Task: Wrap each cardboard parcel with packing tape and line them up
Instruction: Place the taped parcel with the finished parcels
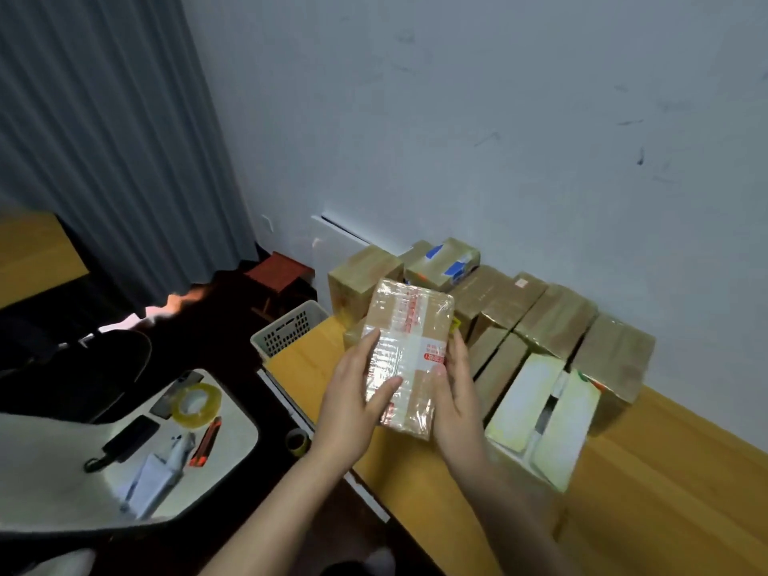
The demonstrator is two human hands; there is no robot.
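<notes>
Left hand [357,392] and right hand [453,388] are closed on opposite long edges of a parcel [409,351], thumbs laid over its glossy taped top, so that it is carried above the worktop [665,471]. Wrapping appears finished. The parcel is held just in front of the row of wrapped parcels [540,313] by the wall, presumably for lining up. Tape roll [195,403] and cutter [205,442] are set aside on a white surface [232,434].
</notes>
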